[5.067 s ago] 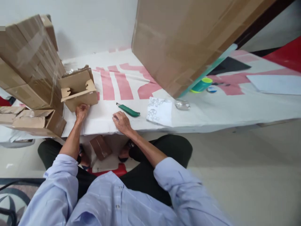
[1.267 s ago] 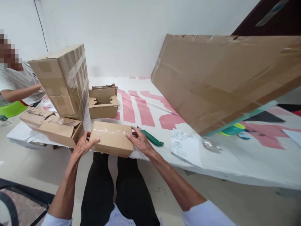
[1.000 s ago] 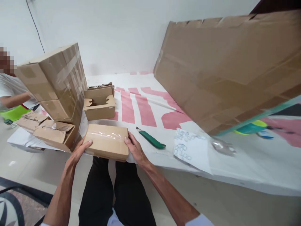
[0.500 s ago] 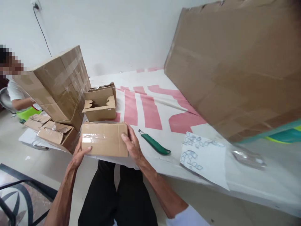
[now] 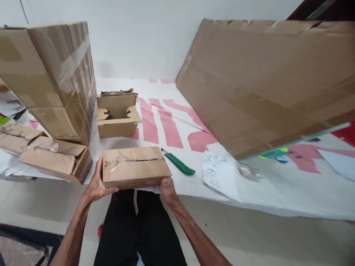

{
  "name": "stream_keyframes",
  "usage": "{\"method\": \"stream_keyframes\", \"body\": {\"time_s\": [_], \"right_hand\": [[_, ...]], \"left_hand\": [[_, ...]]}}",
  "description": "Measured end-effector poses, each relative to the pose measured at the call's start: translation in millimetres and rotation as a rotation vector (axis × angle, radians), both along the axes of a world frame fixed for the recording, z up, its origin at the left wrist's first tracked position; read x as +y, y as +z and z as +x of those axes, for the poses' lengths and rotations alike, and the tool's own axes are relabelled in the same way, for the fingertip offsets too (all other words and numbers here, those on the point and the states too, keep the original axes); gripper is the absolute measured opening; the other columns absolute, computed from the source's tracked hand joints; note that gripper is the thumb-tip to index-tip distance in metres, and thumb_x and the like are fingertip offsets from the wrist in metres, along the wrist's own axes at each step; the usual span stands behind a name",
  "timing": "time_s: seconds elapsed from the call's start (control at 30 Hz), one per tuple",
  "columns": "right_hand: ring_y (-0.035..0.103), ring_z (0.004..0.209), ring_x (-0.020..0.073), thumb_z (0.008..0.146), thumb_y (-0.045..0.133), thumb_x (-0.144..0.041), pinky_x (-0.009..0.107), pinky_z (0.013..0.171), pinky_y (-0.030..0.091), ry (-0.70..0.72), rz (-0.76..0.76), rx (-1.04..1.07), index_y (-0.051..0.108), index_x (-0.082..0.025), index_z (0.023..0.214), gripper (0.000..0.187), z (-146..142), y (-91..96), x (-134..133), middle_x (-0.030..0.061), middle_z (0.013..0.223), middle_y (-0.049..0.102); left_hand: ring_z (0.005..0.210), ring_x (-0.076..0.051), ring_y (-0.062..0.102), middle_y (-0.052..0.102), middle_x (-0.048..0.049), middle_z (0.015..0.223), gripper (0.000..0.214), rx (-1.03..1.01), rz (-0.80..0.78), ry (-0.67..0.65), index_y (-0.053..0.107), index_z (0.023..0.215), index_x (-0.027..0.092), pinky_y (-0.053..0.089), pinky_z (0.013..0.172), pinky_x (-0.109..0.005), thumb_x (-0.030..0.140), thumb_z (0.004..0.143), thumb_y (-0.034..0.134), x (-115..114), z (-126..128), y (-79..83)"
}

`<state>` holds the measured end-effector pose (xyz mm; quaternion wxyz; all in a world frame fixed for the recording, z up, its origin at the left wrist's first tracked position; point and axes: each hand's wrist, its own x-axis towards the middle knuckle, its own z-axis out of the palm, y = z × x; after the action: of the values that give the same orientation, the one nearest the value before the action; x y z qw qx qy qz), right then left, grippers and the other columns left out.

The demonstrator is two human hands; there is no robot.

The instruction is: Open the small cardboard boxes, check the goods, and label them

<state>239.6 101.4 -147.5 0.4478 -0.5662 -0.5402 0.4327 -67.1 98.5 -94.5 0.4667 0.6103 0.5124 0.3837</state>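
A brown cardboard box [image 5: 135, 170] is held level at the table's front edge, its top showing a ragged slit seam and shiny tape. My left hand [image 5: 97, 184] grips its left end, with the thumb along the lower front. At the lower right corner my right hand [image 5: 168, 190] closes on the box, its fingers partly hidden behind it. Just right of the box lies a green utility knife [image 5: 180, 164], blade tip towards the box. Behind the box stands an open cardboard box [image 5: 118, 127] with its flaps up.
Taped cartons [image 5: 61, 74] are stacked at the left, with torn small boxes [image 5: 52, 157] before them. A large carton [image 5: 263, 81] leans over the right side. A sheet with drawings [image 5: 217, 175] and a clear plastic packet [image 5: 249, 171] lie on the white-and-pink tablecloth [image 5: 172, 127].
The held box has been turned: a smooth taped face showed before, now the face with the ragged seam is up. My right hand has shifted to the lower right corner. The view has swung right.
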Motion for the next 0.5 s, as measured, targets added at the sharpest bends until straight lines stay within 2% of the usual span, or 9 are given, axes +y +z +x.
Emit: {"method": "stream_keyframes", "body": {"time_s": [0.1, 0.17, 0.27, 0.37, 0.5], "right_hand": [[0.058, 0.137, 0.0413, 0.075, 0.051, -0.097, 0.060, 0.115, 0.048, -0.060, 0.026, 0.026, 0.064, -0.025, 0.139, 0.098, 0, -8.0, -4, 0.0161, 0.127, 0.074], [0.059, 0.137, 0.0415, 0.076, 0.055, -0.094, 0.061, 0.117, 0.046, -0.081, 0.045, 0.041, 0.065, -0.025, 0.138, 0.093, -2, -10.3, -3, 0.0156, 0.128, 0.074], [0.057, 0.140, 0.0401, 0.080, 0.058, -0.089, 0.060, 0.121, 0.042, -0.099, 0.090, 0.059, 0.062, -0.022, 0.142, 0.091, -5, -14.0, -2, 0.0163, 0.133, 0.072], [0.056, 0.142, 0.0381, 0.084, 0.061, -0.083, 0.058, 0.123, 0.040, -0.108, 0.125, 0.072, 0.058, -0.021, 0.146, 0.088, -5, -17.2, -1, 0.0156, 0.137, 0.071], [0.059, 0.138, 0.0375, 0.085, 0.067, -0.076, 0.056, 0.123, 0.042, -0.044, 0.220, 0.141, 0.060, -0.021, 0.146, 0.082, -6, -11.1, 2, 0.0151, 0.135, 0.073]], "left_hand": [[0.154, -0.043, 0.043, 0.041, -0.0202, 0.167, 0.144, -0.004, 0.001, -0.016, 0.009, 0.172, 0.024, 0.032, 0.130, -0.057, 0.059, 0.061, 0.094, 1, 0, -1.5], [0.155, -0.043, 0.042, 0.041, -0.0210, 0.167, 0.145, -0.013, 0.002, -0.023, 0.008, 0.172, 0.023, 0.031, 0.130, -0.057, 0.060, 0.061, 0.094, 1, -1, 0.7], [0.162, -0.043, 0.029, 0.034, -0.0202, 0.172, 0.142, -0.018, 0.036, -0.006, 0.013, 0.171, 0.024, 0.026, 0.133, -0.057, 0.058, 0.060, 0.096, 1, -3, 8.7], [0.165, -0.041, 0.021, 0.028, -0.0168, 0.176, 0.123, -0.090, 0.147, 0.040, 0.026, 0.166, 0.028, 0.029, 0.132, -0.056, 0.056, 0.068, 0.094, 0, -3, 19.4], [0.158, -0.041, 0.038, 0.045, -0.0171, 0.165, 0.100, -0.164, 0.219, 0.058, 0.045, 0.148, 0.028, 0.037, 0.126, -0.058, 0.051, 0.066, 0.097, 1, 1, 30.3]]}}
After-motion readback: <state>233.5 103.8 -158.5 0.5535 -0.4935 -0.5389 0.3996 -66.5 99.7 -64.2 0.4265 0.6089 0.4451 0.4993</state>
